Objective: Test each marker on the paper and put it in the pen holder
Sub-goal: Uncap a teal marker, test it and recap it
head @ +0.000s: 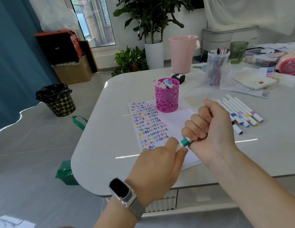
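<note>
A white marker with a teal band (pixel 184 143) is gripped at both ends above the paper's near edge. My left hand (pixel 161 160) is closed on its lower end and my right hand (pixel 211 127) is fisted around the upper end, hiding it. The white paper (pixel 179 119) lies flat, its left half filled with rows of coloured squiggles. On the paper's far edge stands the magenta cut-out pen holder (pixel 166 98), with several markers standing in it. Several white markers (pixel 240 111) with coloured caps lie in a row on the table right of the paper.
The grey-white table (pixel 110 129) has a rounded near-left corner. Behind the holder sit a black pouch (pixel 178 77), a pink bucket (pixel 183 53), a clear cup of pens (pixel 216 66) and papers (pixel 253 79) at right. A lined bin (pixel 57 99) and green bags stand on the floor left.
</note>
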`<state>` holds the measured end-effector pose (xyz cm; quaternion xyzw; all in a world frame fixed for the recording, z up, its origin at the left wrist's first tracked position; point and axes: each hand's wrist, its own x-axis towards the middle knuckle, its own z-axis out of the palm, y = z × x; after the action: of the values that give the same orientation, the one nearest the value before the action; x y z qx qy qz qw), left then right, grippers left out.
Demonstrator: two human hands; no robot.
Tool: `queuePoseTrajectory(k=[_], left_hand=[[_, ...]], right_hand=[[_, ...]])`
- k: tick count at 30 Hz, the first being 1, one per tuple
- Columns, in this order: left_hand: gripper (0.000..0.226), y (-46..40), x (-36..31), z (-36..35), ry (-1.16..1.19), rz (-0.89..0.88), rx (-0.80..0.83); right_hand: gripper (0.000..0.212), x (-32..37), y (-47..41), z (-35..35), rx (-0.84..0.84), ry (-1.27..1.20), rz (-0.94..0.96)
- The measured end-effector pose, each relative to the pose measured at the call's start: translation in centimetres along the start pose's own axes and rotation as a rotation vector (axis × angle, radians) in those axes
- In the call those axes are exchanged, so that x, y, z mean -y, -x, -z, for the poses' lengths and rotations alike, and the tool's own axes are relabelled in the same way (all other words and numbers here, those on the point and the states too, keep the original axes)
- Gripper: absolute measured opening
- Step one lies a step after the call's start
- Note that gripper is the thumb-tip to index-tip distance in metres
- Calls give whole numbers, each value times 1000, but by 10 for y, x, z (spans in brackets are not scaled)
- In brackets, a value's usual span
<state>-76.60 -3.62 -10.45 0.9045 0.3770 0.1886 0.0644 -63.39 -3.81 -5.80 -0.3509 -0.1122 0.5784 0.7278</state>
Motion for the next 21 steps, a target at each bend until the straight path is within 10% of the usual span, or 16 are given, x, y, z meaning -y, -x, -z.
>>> queuePoseTrajectory(k=[21], left_hand=[[34, 3, 1, 7, -232, 34, 12]], right_hand=[[50, -5, -21, -4, -74, 57, -218]])
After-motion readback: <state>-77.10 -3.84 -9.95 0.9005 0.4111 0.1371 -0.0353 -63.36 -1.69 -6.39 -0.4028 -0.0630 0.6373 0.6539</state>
